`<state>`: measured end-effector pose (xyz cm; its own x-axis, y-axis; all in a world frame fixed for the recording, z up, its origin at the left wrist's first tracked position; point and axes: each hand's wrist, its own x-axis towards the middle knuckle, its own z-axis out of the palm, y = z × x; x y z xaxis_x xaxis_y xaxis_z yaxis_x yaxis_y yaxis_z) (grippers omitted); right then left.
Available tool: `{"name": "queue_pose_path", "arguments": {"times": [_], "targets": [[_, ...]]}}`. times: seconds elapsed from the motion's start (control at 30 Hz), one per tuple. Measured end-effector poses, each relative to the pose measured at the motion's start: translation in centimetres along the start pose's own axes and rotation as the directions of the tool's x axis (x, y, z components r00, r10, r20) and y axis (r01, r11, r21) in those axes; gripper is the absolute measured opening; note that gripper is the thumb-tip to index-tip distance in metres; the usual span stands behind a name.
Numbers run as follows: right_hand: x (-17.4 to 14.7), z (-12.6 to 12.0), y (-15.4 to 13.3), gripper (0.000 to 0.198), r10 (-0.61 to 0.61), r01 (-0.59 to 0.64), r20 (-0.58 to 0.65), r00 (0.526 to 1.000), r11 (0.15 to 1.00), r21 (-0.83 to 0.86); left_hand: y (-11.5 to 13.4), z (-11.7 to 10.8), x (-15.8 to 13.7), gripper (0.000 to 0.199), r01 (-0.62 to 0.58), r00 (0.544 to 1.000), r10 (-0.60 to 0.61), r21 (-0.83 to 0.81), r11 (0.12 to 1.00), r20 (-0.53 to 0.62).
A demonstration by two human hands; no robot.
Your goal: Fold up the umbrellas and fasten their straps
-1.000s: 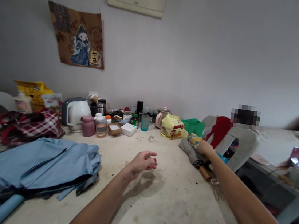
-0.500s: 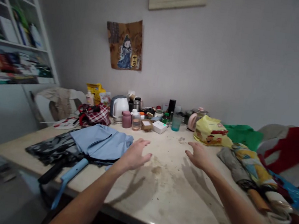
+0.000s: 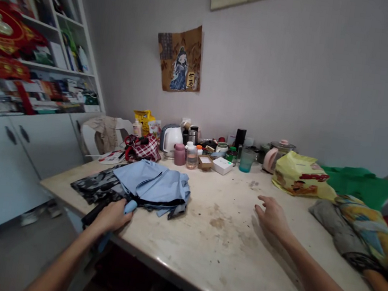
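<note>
At the table's left front edge, my left hand [image 3: 113, 217] is closed around the handle of a light blue umbrella [image 3: 160, 181]; the handle's rounded end shows past the fingers. The umbrella is folded loosely, its canopy spread on the table. Partly beneath it lies a black-and-grey camouflage umbrella [image 3: 94, 186], whose black handle [image 3: 94, 213] runs beside my left hand. Over the right half of the table, my right hand [image 3: 272, 215] holds nothing, with fingers stretched forward and thumb apart. Right of it lie a grey rolled umbrella [image 3: 333, 226] and a yellow patterned one [image 3: 366, 220].
Along the back of the table [image 3: 199, 241] stand a white kettle [image 3: 173, 140], a pink jar [image 3: 179, 155], a white box [image 3: 222, 165], a teal cup [image 3: 246, 161] and a yellow bag [image 3: 300, 176]. A plaid bag [image 3: 145, 148] sits at the back left.
My left hand has moved left and down from above the table and taken hold of the light blue umbrella's handle. My right hand stays over the table. The view has turned left.
</note>
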<state>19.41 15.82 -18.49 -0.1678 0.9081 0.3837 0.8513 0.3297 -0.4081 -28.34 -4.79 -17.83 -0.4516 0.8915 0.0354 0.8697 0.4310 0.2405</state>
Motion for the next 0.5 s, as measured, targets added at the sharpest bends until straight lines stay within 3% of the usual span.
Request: {"name": "queue_pose_path", "arguments": {"times": [0.07,0.1,0.17,0.27,0.33,0.37,0.43,0.5], "targets": [[-0.2,-0.1,0.0,0.038,0.016,-0.013,-0.036,0.999,0.997,0.075,1.4,-0.5,-0.3,0.022,0.002,0.997,0.027,-0.378,0.926,0.072],[-0.3,-0.2,0.0,0.036,0.024,-0.018,-0.055,0.998,0.993,0.120,2.3,-0.8,-0.7,0.026,0.029,0.992,0.051,-0.591,0.806,0.118],[-0.4,-0.4,-0.1,0.033,0.040,-0.022,-0.086,0.995,0.980,0.198,4.4,-1.9,-2.1,0.038,0.129,0.973,0.119,-0.898,0.420,0.196],[-0.4,-0.6,-0.6,0.029,0.052,-0.024,-0.102,0.993,0.965,0.262,9.5,-4.5,-4.1,0.045,0.178,0.933,0.339,-0.972,-0.152,0.118],[-0.6,-0.8,-1.7,0.029,0.049,-0.016,-0.102,0.994,0.951,0.308,14.2,-6.6,-4.7,0.045,0.215,0.878,0.478,-0.902,-0.374,0.012],[-0.8,-0.9,-2.4,0.030,0.042,-0.007,-0.101,0.994,0.945,0.326,16.8,-7.6,-4.7,0.043,0.240,0.838,0.545,-0.882,-0.405,-0.023],[-1.3,-1.6,-4.1,0.038,0.012,0.040,-0.126,0.992,0.917,0.398,21.8,-9.3,-4.5,0.037,0.252,0.778,0.628,-0.915,-0.314,-0.002],[-2.0,-2.9,-5.8,0.053,-0.027,0.141,-0.215,0.976,0.831,0.538,25.9,-10.3,-4.6,0.032,0.230,0.787,0.612,-0.957,-0.176,0.077]]}}
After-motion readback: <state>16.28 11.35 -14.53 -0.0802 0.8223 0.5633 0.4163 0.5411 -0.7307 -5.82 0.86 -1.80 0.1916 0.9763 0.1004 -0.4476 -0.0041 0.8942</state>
